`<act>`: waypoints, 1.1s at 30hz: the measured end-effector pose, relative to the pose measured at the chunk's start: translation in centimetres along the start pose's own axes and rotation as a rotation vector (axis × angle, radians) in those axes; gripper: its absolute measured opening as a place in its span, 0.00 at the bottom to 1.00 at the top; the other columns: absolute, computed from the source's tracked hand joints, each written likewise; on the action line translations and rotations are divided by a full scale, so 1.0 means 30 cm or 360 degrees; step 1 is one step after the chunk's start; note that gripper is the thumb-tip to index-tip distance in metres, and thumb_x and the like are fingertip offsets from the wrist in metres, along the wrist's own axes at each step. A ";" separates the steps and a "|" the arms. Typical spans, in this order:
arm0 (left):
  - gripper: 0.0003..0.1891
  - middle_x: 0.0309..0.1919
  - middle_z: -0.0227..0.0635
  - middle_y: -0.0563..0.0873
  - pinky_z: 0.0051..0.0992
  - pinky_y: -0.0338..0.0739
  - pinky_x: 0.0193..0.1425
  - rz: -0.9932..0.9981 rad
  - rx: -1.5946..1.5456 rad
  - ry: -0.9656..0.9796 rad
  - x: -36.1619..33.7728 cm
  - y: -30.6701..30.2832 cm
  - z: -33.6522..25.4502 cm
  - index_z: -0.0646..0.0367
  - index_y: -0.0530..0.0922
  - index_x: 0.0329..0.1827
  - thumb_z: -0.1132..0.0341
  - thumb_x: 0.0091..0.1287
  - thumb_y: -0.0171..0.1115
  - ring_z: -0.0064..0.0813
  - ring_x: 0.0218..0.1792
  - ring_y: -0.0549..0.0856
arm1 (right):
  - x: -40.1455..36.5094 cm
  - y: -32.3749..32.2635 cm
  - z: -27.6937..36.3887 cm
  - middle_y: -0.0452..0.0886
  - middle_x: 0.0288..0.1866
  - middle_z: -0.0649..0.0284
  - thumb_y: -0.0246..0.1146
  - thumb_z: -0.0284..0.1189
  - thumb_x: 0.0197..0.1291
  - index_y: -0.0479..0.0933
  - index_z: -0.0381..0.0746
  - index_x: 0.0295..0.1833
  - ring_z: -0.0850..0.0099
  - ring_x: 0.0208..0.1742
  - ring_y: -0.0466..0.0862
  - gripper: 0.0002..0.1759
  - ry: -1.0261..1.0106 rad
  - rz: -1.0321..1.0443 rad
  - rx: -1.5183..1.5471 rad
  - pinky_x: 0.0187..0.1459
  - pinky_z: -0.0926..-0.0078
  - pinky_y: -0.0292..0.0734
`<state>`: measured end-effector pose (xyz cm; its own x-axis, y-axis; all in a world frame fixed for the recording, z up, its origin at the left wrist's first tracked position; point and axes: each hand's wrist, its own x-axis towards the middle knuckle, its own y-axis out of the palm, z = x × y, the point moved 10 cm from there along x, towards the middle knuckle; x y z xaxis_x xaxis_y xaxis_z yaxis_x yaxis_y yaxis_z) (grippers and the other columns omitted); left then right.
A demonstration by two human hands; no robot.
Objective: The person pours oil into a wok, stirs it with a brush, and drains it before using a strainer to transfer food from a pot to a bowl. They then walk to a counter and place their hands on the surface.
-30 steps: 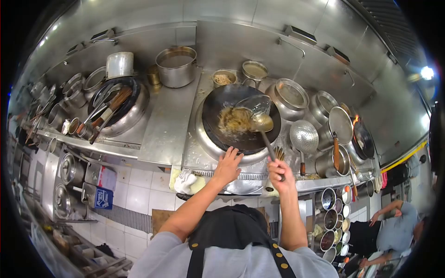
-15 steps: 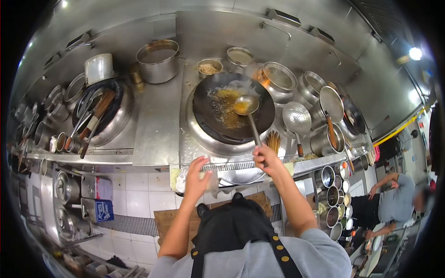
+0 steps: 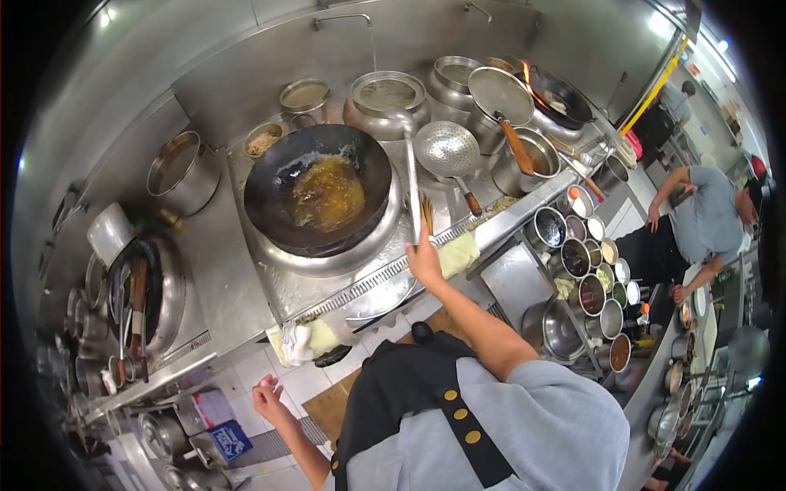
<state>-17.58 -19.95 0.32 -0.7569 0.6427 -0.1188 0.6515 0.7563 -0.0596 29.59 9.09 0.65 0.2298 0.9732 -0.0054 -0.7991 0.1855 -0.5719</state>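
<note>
My right hand (image 3: 423,260) is closed around the long handle of a ladle (image 3: 413,184), lifted to the right of the wok. The ladle's head end reaches the front rim of a wide metal pot (image 3: 388,92) behind the stove top. In the black wok (image 3: 266,200) on the burner lies bubbling yellow-brown liquid (image 3: 327,195). My left hand (image 3: 268,398) hangs low over the floor, left of my apron, empty with its fingers loosely bent. A perforated skimmer (image 3: 447,149) rests beside the ladle.
Water runs from a tap (image 3: 342,20) into the wide pot. Several seasoning bowls (image 3: 575,257) stand on the right. Another person (image 3: 711,209) works beyond them. Flame rises by a second wok (image 3: 565,102). A folded cloth (image 3: 458,254) lies on the stove's front edge.
My view has turned right. The ladle has left the wok and moved right to the wide pot. My left hand has dropped from the stove's front edge to lower left.
</note>
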 end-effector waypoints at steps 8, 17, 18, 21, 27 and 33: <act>0.07 0.41 0.36 0.84 0.23 0.77 0.40 0.0365 0.0183 0.0266 -0.125 0.327 -0.100 0.61 0.79 0.39 0.66 0.69 0.60 0.24 0.38 0.83 | 0.098 -0.225 -0.593 0.80 0.42 0.38 0.59 0.30 0.62 0.45 0.39 0.77 0.42 0.44 0.80 0.42 0.0143 -0.0130 -0.0403 0.46 0.50 0.74; 0.05 0.35 0.41 0.83 0.29 0.78 0.43 0.0969 0.0974 0.0770 -0.319 0.706 -0.268 0.63 0.80 0.39 0.74 0.61 0.64 0.36 0.37 0.83 | 0.177 -0.113 -0.481 0.62 0.69 0.41 0.62 0.44 0.59 0.60 0.40 0.72 0.42 0.62 0.73 0.39 0.0112 0.0343 -0.0667 0.58 0.50 0.72; 0.05 0.35 0.42 0.83 0.32 0.77 0.44 0.0995 0.0987 0.0769 -0.333 0.732 -0.287 0.63 0.81 0.39 0.73 0.61 0.64 0.40 0.38 0.83 | 0.150 -0.033 -0.485 0.63 0.68 0.40 0.60 0.51 0.58 0.54 0.41 0.75 0.41 0.63 0.72 0.45 0.0107 0.0388 -0.0611 0.62 0.50 0.69; 0.06 0.36 0.43 0.83 0.33 0.77 0.46 0.1091 0.1014 0.0842 -0.341 0.759 -0.293 0.63 0.81 0.40 0.72 0.62 0.64 0.43 0.40 0.83 | 0.111 0.087 -0.425 0.66 0.66 0.39 0.61 0.48 0.58 0.46 0.42 0.78 0.44 0.57 0.78 0.48 -0.0265 0.0169 -0.0597 0.50 0.49 0.78; 0.06 0.36 0.41 0.84 0.32 0.77 0.46 0.0833 0.1017 0.0812 -0.294 0.603 -0.270 0.62 0.81 0.40 0.72 0.62 0.63 0.41 0.40 0.83 | 0.155 0.044 -0.362 0.68 0.64 0.53 0.60 0.37 0.57 0.43 0.47 0.79 0.61 0.44 0.80 0.48 0.0710 0.0521 0.1286 0.29 0.59 0.83; 0.07 0.37 0.42 0.83 0.36 0.76 0.47 0.0591 0.0995 0.0591 -0.267 0.410 -0.178 0.60 0.82 0.41 0.70 0.61 0.63 0.45 0.41 0.82 | 0.350 -0.104 0.264 0.79 0.55 0.48 0.63 0.34 0.52 0.54 0.45 0.76 0.53 0.46 0.83 0.45 -0.0799 0.0472 -0.0232 0.51 0.66 0.78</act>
<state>-3.77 -15.13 5.82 -0.3824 0.9196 0.0900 0.6885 0.3486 -0.6359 30.09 19.80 8.88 -0.3103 0.9322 0.1860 -0.6962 -0.0896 -0.7123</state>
